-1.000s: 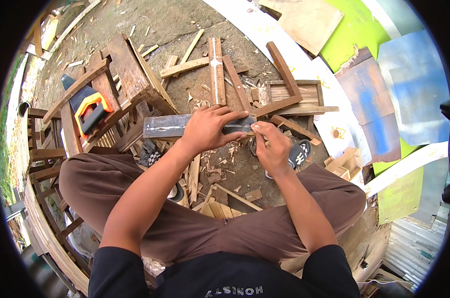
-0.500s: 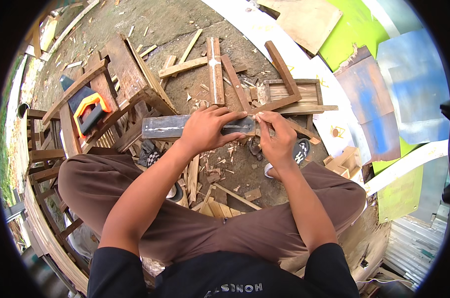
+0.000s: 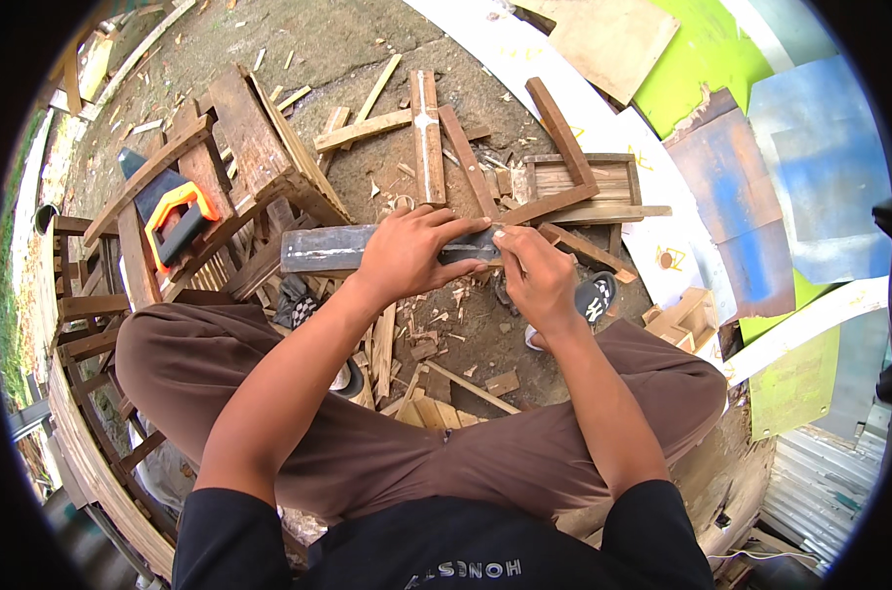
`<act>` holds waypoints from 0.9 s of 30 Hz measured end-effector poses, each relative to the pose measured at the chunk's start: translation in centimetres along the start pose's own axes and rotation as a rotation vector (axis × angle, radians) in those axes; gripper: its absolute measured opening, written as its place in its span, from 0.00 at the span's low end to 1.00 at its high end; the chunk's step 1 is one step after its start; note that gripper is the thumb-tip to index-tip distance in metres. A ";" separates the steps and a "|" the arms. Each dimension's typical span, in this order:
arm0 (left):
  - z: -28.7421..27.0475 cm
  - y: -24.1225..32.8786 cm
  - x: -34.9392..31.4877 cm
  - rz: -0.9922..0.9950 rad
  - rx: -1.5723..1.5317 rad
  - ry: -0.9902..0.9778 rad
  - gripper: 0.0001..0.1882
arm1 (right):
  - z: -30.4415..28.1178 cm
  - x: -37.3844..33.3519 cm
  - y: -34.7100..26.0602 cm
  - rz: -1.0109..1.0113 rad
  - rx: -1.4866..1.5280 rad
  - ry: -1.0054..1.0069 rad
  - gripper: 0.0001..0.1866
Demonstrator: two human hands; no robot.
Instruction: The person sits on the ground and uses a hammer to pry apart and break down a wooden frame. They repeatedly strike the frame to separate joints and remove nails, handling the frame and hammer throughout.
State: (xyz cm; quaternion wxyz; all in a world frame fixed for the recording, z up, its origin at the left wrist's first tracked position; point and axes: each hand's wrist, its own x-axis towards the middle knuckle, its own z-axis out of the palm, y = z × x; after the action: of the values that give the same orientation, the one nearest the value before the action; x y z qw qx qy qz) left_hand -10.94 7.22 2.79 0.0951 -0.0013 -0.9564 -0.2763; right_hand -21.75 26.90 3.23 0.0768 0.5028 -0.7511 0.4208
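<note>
A long flat board (image 3: 318,258), dark grey with a whitish streak along it, lies crosswise in front of me above my knees. My left hand (image 3: 407,251) is clasped over its middle, with thumb and forefinger apart towards the right end. At that right end, my right hand (image 3: 539,275) is closed in a pinch with its fingertips against the board. Whatever those fingertips hold, if anything, is too small or hidden to make out. Just beyond the board stands an L-shaped brown wooden piece (image 3: 561,133), near another streaked wooden bar (image 3: 426,138).
On the left, a handsaw with an orange and black handle (image 3: 182,231) rests on a worn wooden frame (image 3: 259,147). Wood offcuts and chips litter the ground. A slatted wooden box (image 3: 631,177) lies beyond my right hand; painted sheets (image 3: 815,167) are at the right.
My right hand has shifted slightly left over the board's end, its fingers more curled. My left hand stays in place on the board.
</note>
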 end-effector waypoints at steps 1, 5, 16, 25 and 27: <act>0.0 0.0 0.0 0.002 0.002 -0.001 0.32 | 0.1 -0.1 0.0 -0.017 -0.011 -0.005 0.12; 0.3 -0.1 0.0 0.015 0.028 0.022 0.30 | 0.5 -0.5 0.1 -0.040 -0.065 0.022 0.12; -0.1 -0.1 0.0 -0.003 0.013 -0.023 0.30 | 0.2 -0.7 0.4 -0.082 -0.038 0.020 0.11; 0.7 1.2 0.8 0.100 -0.024 0.017 0.20 | 0.4 -1.2 0.3 -0.093 -0.057 0.029 0.13; 1.3 1.5 1.2 0.101 -0.176 0.049 0.22 | 0.4 -1.3 0.3 -0.096 -0.059 0.029 0.13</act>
State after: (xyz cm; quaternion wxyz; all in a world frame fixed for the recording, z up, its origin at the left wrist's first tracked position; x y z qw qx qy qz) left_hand -12.28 9.13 2.75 0.1315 -0.0511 -0.9246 -0.3539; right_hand -21.22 27.58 2.14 0.1226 0.5296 -0.7370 0.4017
